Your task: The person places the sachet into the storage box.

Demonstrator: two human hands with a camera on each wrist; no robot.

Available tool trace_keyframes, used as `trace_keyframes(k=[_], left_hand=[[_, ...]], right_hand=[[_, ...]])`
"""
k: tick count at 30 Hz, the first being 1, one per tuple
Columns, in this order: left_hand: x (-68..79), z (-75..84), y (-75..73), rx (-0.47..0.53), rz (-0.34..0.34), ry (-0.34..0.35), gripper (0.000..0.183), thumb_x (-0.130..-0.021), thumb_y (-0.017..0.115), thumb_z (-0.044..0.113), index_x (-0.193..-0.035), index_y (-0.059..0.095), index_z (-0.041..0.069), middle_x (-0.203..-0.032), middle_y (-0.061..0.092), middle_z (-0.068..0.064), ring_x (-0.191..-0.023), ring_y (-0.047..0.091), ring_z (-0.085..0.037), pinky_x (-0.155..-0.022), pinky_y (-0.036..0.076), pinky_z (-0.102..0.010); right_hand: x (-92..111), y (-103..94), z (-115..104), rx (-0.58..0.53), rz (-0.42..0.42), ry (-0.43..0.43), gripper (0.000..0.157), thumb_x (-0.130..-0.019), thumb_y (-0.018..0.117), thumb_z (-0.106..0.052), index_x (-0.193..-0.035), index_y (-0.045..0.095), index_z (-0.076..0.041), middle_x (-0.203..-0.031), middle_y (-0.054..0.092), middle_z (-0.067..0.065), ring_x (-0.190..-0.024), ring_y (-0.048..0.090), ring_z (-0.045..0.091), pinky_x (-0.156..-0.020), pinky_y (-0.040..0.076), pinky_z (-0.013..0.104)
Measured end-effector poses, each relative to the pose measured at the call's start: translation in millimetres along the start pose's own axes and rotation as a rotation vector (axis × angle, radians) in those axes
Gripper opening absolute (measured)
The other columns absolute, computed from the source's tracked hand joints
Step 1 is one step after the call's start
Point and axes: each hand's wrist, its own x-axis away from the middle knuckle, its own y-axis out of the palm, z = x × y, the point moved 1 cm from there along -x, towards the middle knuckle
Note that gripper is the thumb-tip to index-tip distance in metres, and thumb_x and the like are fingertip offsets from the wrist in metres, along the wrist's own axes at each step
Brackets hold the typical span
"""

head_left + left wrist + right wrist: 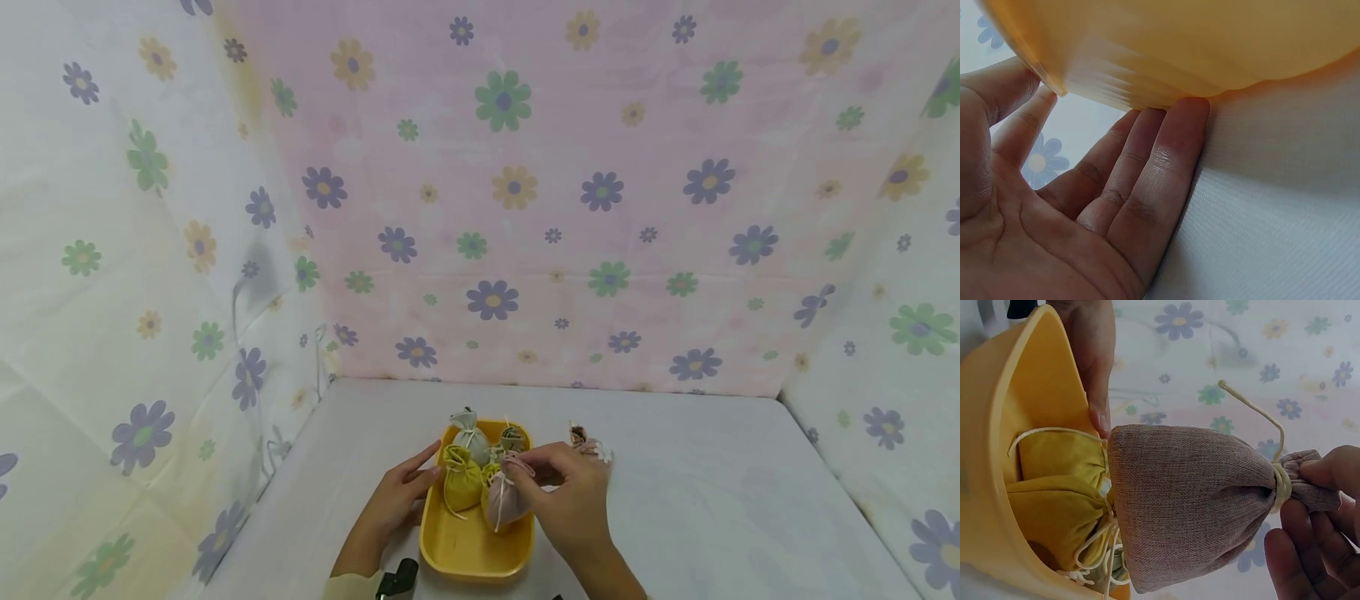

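My right hand point(576, 504) pinches the gathered neck of a mauve drawstring pouch point(1191, 503), tied with a cream cord. The pouch hangs over the yellow plastic tub point(476, 560), above other pouches. My left hand point(395, 498) rests against the tub's left side; in the left wrist view its extended fingertips touch the outer wall near the table, with the thumb at the rim. Inside the tub stand a mustard-yellow pouch point(462, 485), a pale grey pouch point(470, 443) behind it and a green pouch point(512, 438). Another yellow pouch is partly hidden behind the mauve one.
A pinkish pouch point(600, 450) with white trim lies on the white table point(712, 500) just beyond my right hand, partly hidden by it. Flower-printed cloth point(495, 250) hangs at the back and both sides. A black object point(399, 577) is at my left wrist.
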Motion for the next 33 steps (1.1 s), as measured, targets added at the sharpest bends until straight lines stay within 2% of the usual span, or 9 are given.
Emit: trace_keyframes(k=[8,16,24,33], left_hand=[[1.9,1.1,0.5,0.002,0.010,-0.012,0.070,-0.089,0.072,0.060,-0.153,0.049,0.042,-0.143,0.063,-0.017,-0.103,0.072,-0.020,-0.071,0.065,-0.039],[2.9,0.2,1.4,-0.010,0.018,0.026,0.068,-0.092,0.071,0.058,-0.153,0.049,0.041,-0.149,0.057,-0.022,-0.112,0.071,-0.026,-0.074,0.065,-0.041],[-0.2,-0.5,-1.0,0.010,-0.007,0.010,0.070,-0.089,0.071,0.061,-0.153,0.049,0.042,-0.143,0.062,-0.018,-0.106,0.072,-0.022,-0.075,0.065,-0.040],[0.1,0.0,-2.7,0.017,-0.032,0.019,0.069,-0.091,0.070,0.060,-0.154,0.048,0.041,-0.144,0.062,-0.019,-0.109,0.072,-0.023,-0.076,0.065,-0.040]], right_hand=[[5,12.2,-7,-0.065,-0.056,0.070,0.011,-0.085,0.087,-0.024,-0.088,0.078,-0.029,-0.085,0.070,-0.013,-0.071,0.069,0.006,-0.063,0.062,0.024],[11,23.7,-13,-0.084,-0.107,0.131,0.016,-0.084,0.089,-0.023,-0.086,0.076,-0.033,-0.085,0.070,-0.016,-0.071,0.069,0.007,-0.063,0.062,0.023],[13,32.6,-18,-0.062,-0.150,0.120,0.013,-0.084,0.088,-0.025,-0.087,0.077,-0.030,-0.085,0.070,-0.017,-0.072,0.068,0.003,-0.063,0.061,0.022],[14,41.0,-16,-0.058,-0.208,0.127,0.011,-0.085,0.087,-0.024,-0.090,0.078,-0.026,-0.087,0.070,-0.015,-0.074,0.068,0.002,-0.066,0.061,0.022]])
